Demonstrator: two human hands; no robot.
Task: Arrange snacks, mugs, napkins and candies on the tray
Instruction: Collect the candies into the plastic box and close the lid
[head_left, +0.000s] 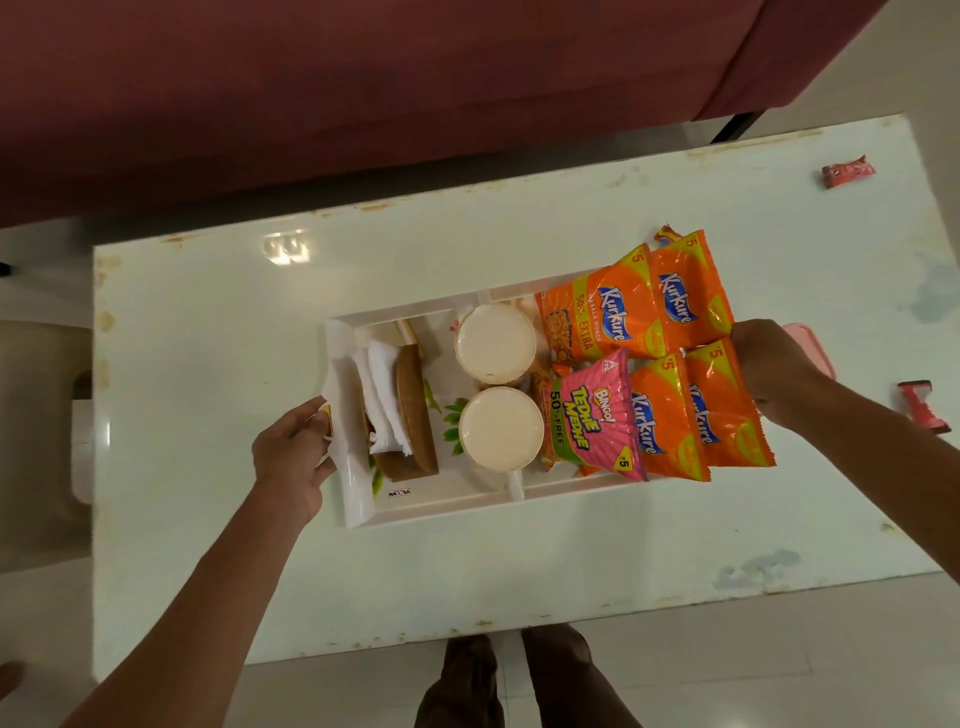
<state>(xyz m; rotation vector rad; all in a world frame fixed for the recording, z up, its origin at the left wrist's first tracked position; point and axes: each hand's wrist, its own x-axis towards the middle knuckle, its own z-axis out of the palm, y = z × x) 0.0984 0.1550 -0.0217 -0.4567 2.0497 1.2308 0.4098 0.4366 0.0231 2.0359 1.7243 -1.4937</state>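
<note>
A white tray (457, 512) lies on the white table (208, 415). In it stand two cream mugs (496, 343) (501, 425) side by side. Several orange Kurkure packets (597, 312) and a pink Bingo packet (592, 415) fill its right part. White napkins (387, 400) in a brown holder (415, 410) sit at its left. My left hand (293, 457) grips the tray's left end. My right hand (769, 364) closes on the tray's right end, behind the packets.
Two red candies lie loose on the table's right side, one far back (848, 171) and one near the right edge (924, 413). A pink lid or box (815, 348) peeks out behind my right hand. A maroon sofa (363, 78) runs along the far side.
</note>
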